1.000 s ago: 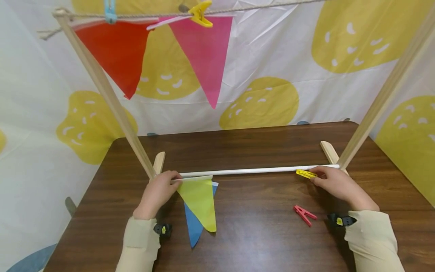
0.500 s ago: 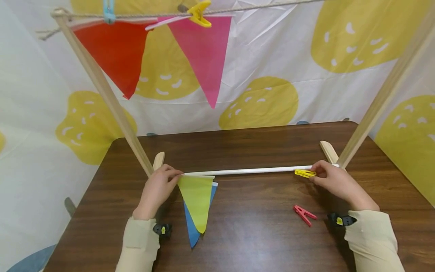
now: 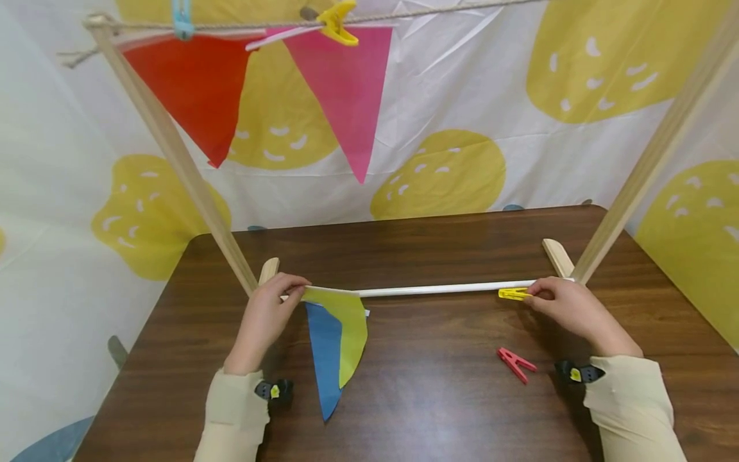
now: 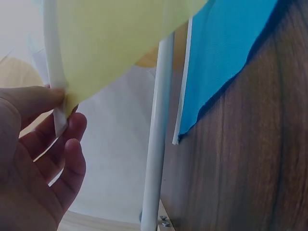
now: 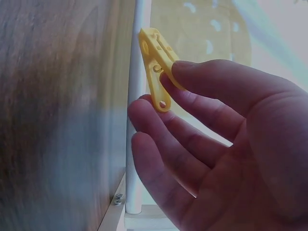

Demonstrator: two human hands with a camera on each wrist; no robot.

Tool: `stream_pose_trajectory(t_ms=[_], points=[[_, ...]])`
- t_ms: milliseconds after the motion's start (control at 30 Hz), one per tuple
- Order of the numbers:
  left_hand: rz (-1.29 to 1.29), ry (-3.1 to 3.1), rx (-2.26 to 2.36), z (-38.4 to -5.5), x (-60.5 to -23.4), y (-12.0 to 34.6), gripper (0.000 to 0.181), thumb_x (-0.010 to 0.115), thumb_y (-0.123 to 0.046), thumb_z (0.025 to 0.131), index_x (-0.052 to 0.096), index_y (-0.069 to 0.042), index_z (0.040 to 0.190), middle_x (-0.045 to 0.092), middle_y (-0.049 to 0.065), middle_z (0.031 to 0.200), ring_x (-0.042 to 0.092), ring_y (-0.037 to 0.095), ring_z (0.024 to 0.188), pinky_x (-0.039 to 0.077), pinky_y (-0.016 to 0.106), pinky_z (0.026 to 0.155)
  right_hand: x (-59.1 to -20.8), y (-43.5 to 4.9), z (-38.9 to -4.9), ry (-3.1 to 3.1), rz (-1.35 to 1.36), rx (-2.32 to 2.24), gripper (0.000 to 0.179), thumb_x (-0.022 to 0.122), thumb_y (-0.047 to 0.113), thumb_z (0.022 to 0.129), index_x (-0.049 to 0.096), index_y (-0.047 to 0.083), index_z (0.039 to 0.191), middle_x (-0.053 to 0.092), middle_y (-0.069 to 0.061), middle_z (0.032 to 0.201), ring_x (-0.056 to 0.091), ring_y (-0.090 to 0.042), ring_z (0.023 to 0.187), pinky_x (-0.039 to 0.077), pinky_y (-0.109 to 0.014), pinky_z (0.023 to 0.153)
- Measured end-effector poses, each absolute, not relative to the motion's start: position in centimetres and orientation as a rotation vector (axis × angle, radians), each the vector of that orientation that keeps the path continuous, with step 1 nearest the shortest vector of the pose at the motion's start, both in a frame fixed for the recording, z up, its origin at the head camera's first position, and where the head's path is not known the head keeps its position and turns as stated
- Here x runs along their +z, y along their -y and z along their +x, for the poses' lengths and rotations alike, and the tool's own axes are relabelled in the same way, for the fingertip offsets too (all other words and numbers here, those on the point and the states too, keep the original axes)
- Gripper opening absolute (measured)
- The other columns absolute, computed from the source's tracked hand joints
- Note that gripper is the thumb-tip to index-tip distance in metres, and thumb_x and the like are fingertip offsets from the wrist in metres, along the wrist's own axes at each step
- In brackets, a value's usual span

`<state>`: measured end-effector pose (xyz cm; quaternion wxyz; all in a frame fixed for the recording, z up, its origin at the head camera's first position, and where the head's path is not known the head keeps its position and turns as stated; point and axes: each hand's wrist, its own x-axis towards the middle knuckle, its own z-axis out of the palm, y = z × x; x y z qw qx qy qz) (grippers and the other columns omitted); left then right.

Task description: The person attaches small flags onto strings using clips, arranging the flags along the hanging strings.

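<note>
One pennant (image 3: 354, 321) overlaps another pennant (image 3: 325, 359) on the table (image 3: 433, 372), left of a clothespin (image 3: 511, 294).

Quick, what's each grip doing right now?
Left grip: closed, pinching the yellow-green pennant by a top corner.
Right grip: closed, holding a yellow clothespin.

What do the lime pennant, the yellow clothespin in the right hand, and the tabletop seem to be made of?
Lime pennant: probably thin matte fabric, perhaps felt; it curls softly. 
Yellow clothespin: likely smooth moulded plastic; evenly coloured, with small round holes. 
Tabletop: wood or wood-look laminate, slightly glossy; dark grain and a pale reflection show.
</note>
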<state>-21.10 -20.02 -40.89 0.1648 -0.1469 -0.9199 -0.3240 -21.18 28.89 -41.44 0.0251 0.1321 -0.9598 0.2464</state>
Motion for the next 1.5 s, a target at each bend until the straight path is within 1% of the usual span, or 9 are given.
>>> stream_pose_trajectory(t_ms=[133, 233, 400, 533, 700, 833, 1067, 1267, 1500], points=[[-0.384, 2.636, -0.933, -21.1, -40.6, 19.8, 0.014, 0.059, -0.025, 0.086, 0.065, -0.017, 0.096, 0.061, -0.005, 0.094, 0.056, 0.011, 0.086, 0.047, 0.032, 0.07, -41.2, -28.8, -21.4, 2.927, 0.387, 0.786, 0.012, 0.063, 0.018, 0.081, 0.066, 0.008, 0.086, 0.063, -0.005, 0.083, 0.054, -0.018, 0.073, 0.042, -0.034, 0.064], [-0.378, 2.61, -0.935, -21.2, -40.5, 19.7, 0.012, 0.061, -0.026, 0.084, 0.065, -0.016, 0.091, 0.061, -0.004, 0.091, 0.056, 0.012, 0.084, 0.048, 0.033, 0.069, -41.1, -28.7, -21.4, 2.888, 0.376, 0.763, 0.015, 0.064, 0.02, 0.081, 0.067, 0.007, 0.086, 0.063, -0.007, 0.086, 0.056, -0.02, 0.075, 0.043, -0.037, 0.065], [-0.377, 2.56, -0.862, -21.0, -40.6, 19.6, 0.01, 0.066, -0.024, 0.081, 0.067, -0.015, 0.083, 0.053, -0.004, 0.087, 0.052, 0.013, 0.079, 0.047, 0.031, 0.066, -40.8, -28.7, -21.1, 2.886, 0.34, 0.763, 0.023, 0.064, 0.024, 0.082, 0.067, 0.003, 0.09, 0.063, -0.012, 0.091, 0.057, -0.026, 0.081, 0.042, -0.042, 0.069], [-0.336, 2.536, -0.807, -20.8, -40.8, 19.7, 0.011, 0.066, -0.025, 0.08, 0.069, -0.015, 0.085, 0.051, -0.005, 0.083, 0.047, 0.012, 0.072, 0.042, 0.029, 0.061, -40.6, -28.5, -21.0, 2.88, 0.314, 0.765, 0.026, 0.063, 0.029, 0.082, 0.067, 0.005, 0.092, 0.062, -0.011, 0.092, 0.055, -0.025, 0.08, 0.041, -0.039, 0.067], [-0.306, 2.545, -0.789, -20.8, -40.7, 19.7, 0.011, 0.065, -0.024, 0.082, 0.068, -0.016, 0.089, 0.052, -0.006, 0.08, 0.046, 0.011, 0.069, 0.039, 0.029, 0.06, -40.5, -28.3, -21.0, 2.84, 0.319, 0.743, 0.02, 0.063, 0.028, 0.082, 0.066, 0.009, 0.086, 0.062, -0.006, 0.086, 0.054, -0.021, 0.074, 0.039, -0.034, 0.063], [-0.282, 2.551, -0.798, -20.6, -40.6, 19.8, 0.012, 0.065, -0.024, 0.082, 0.068, -0.017, 0.091, 0.052, -0.006, 0.082, 0.047, 0.011, 0.071, 0.041, 0.029, 0.061, -40.3, -28.4, -20.9, 2.858, 0.299, 0.769, 0.02, 0.062, 0.031, 0.083, 0.065, 0.011, 0.083, 0.062, -0.005, 0.083, 0.055, -0.02, 0.072, 0.039, -0.033, 0.06], [-0.272, 2.55, -0.815, -20.6, -40.5, 19.8, 0.012, 0.064, -0.025, 0.082, 0.067, -0.018, 0.092, 0.051, -0.007, 0.092, 0.054, 0.011, 0.081, 0.047, 0.032, 0.068, -40.1, -28.4, -20.8, 2.878, 0.285, 0.783, 0.023, 0.059, 0.035, 0.084, 0.064, 0.012, 0.084, 0.062, -0.004, 0.08, 0.052, -0.019, 0.069, 0.038, -0.031, 0.058], [-0.32, 2.537, -0.805, -20.8, -40.5, 19.9, 0.011, 0.064, -0.023, 0.082, 0.067, -0.017, 0.091, 0.052, -0.005, 0.096, 0.056, 0.011, 0.082, 0.047, 0.032, 0.068, -40.4, -28.5, -20.9, 2.853, 0.319, 0.768, 0.02, 0.06, 0.032, 0.084, 0.065, 0.013, 0.083, 0.062, -0.004, 0.083, 0.054, -0.019, 0.072, 0.039, -0.033, 0.06], [-0.336, 2.541, -0.791, -20.8, -40.7, 19.9, 0.011, 0.064, -0.023, 0.082, 0.067, -0.017, 0.091, 0.056, -0.005, 0.095, 0.054, 0.012, 0.083, 0.046, 0.033, 0.069, -40.7, -28.6, -21.0, 2.847, 0.36, 0.755, 0.018, 0.062, 0.028, 0.083, 0.066, 0.01, 0.082, 0.062, -0.006, 0.086, 0.056, -0.022, 0.078, 0.04, -0.037, 0.066]])
